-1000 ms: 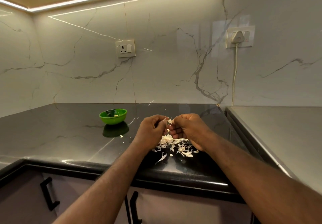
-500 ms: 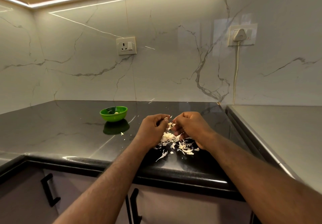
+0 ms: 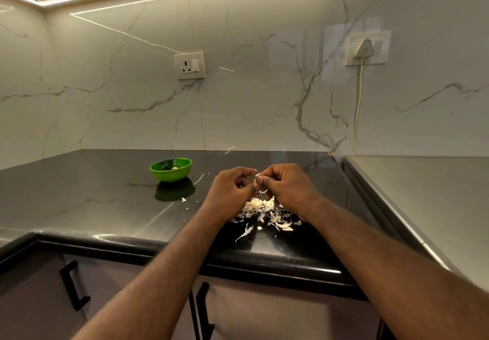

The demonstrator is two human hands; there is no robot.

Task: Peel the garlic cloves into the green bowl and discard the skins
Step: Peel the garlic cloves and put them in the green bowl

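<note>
Mid-task. Left hand and right hand are together above the counter, fingers curled and pinching 1 clove; it is mostly hidden, with a bit of skin sticking up. Bowl sits left of the hands, well apart, with at least 1 pale piece inside; count unclear. Skins are piled under the hands, plus a few flecks near the bowl. Left to do, likely: finish this clove, drop it in, discard skins. No unpeeled cloves visible. Pile is near the front edge, so sweeping could spill it. Open counter between hands and bowl; raised steel top borders the right.
</note>
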